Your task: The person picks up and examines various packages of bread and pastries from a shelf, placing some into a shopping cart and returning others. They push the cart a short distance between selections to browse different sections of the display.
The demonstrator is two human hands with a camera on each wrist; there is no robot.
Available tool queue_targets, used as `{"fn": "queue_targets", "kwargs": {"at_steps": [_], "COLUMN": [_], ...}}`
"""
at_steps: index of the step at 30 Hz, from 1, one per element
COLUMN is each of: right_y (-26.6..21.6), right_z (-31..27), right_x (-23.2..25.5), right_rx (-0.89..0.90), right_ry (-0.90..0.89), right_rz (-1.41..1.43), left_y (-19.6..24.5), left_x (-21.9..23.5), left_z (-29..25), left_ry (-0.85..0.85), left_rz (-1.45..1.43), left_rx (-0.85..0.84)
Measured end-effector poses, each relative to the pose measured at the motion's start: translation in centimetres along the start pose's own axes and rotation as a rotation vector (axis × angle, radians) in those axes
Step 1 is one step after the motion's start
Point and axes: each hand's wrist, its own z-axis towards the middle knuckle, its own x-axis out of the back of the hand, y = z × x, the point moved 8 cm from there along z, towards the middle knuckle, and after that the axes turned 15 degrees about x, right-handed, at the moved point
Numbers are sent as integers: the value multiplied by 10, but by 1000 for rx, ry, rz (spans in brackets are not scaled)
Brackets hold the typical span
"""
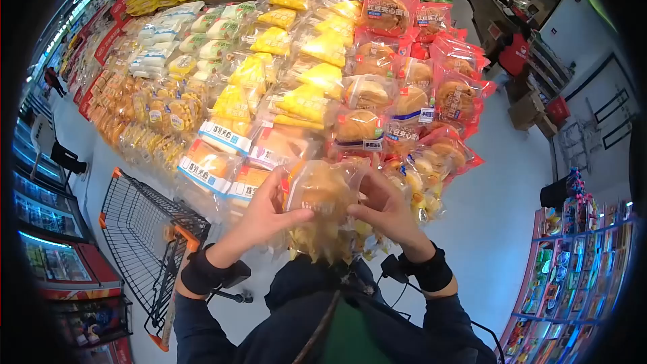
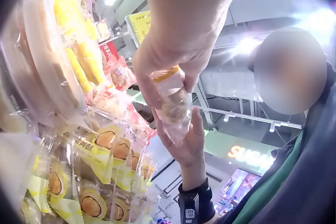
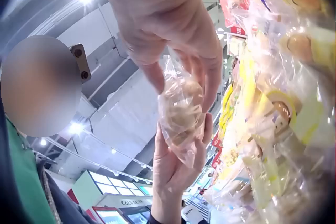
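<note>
Between both hands, in front of the person's chest, is a bread bun in a clear plastic bag (image 1: pixel 320 192). My left hand (image 1: pixel 273 205) grips its left side, thumb on the near face and fingers behind. On the other side my right hand (image 1: pixel 385 205) pinches the bag's edge, thumb toward me. The left wrist view shows the bagged bun (image 2: pixel 174 103) edge-on between the two hands. From the right wrist, the crinkled clear wrapper (image 3: pixel 181 113) spans from one hand to the other. Packs of bread with blue-and-white labels (image 1: pixel 205 165) lie just beyond the left hand.
A sloped display of packaged breads fills the front, with yellow packs (image 1: pixel 317 77) in the middle and red-edged bags (image 1: pixel 461 98) at right. A shopping cart (image 1: pixel 151 229) stands at left. Shelves of small goods (image 1: pixel 566 276) stand at lower right.
</note>
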Motion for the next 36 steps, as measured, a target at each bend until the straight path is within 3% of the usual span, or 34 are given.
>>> {"fn": "queue_targets", "kwargs": {"at_steps": [2, 5, 8, 11, 14, 17, 19, 21, 23, 25, 27, 33, 36], "right_y": [-16, -55, -94, -81, -74, -82, -97, -145, -164, -164, -147, -91, -77], "right_z": [6, 21, 30, 24, 23, 26, 46, 77, 122, 168, 203, 254, 269], "right_x": [0, -4, -32, -43, -45, -43, -19, 2, 54, 100, 133, 167, 175], "right_rx": [48, 256, 561, 459, 471, 531, 443, 808, 680, 442, 317, 245, 22], "right_ry": [-71, -198, -420, -602, -642, -697, -585, -236, -106, -105, -148, -408, -497], "right_rz": [-125, -522, -1131, -1276, -1359, -1379, -1448, -1595, -1706, -1811, -1872, -1826, -1778], "left_y": [-1, 11, 7, 21, 13, 22, 38, 44, 38, 33, 23, 11, 9], "left_x": [-1, -10, -17, -28, -33, -39, -32, -20, -3, -1, 1, 23, 33], "left_z": [-1, -8, -7, -12, -11, -11, -16, -19, -19, -18, -18, -28, -30], "left_ry": [42, 115, 136, 186, 132, 67, 166, 222, 233, 241, 250, 339, 380], "left_rz": [47, 286, 341, 443, 308, 273, 310, 317, 297, 313, 322, 310, 290], "left_rx": [-38, -181, -70, -133, -117, -337, -406, -435, -419, -374, -308, -262, -254]}}
